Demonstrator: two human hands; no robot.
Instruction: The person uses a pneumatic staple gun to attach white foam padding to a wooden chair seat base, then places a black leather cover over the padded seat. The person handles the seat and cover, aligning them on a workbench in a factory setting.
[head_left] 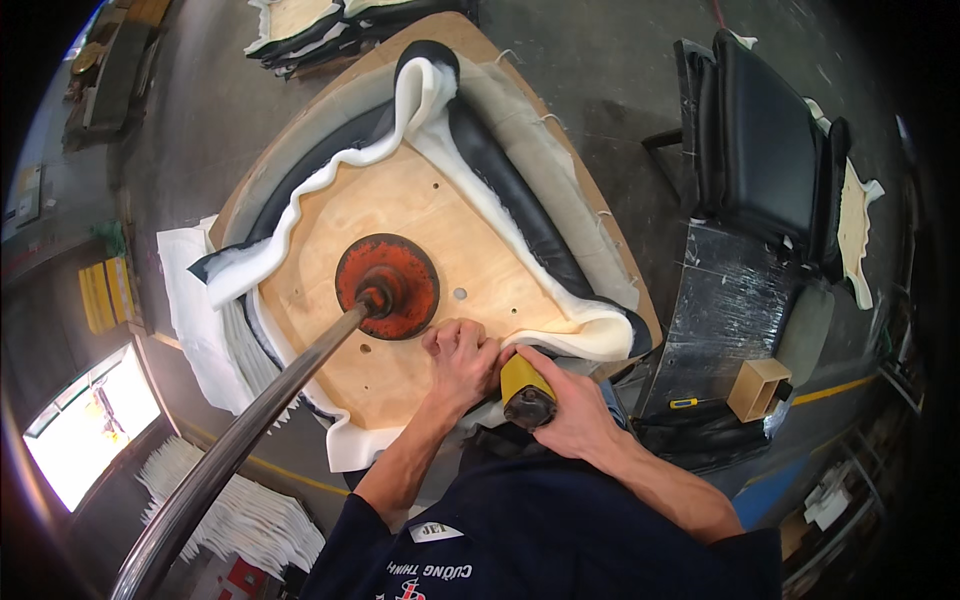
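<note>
A plywood seat panel (pixel 400 200) lies underside up in front of me, wrapped along its sides by a black seat cover (pixel 510 220) with white padding (pixel 300 215) folded over the edge. My left hand (pixel 462 368) is closed at the panel's near edge, its curled fingers pressing the cover onto the wood; the exact grip is partly hidden. Beside it, my right hand (pixel 580 405) is wrapped around a yellow staple gun (pixel 525 388) with a black end cap. The gun's nose is hidden, close to the left fingers. A round red press pad (pixel 388 285) bears down on the wood.
A shiny metal rod (pixel 245 435) slants from the pad to the lower left. Under the seat is a padded board (pixel 630 300). Black cushions (pixel 770 140) stand at the right, above a small wooden box (pixel 757 388) and a screwdriver (pixel 684 403). White sheets (pixel 240 510) are stacked lower left.
</note>
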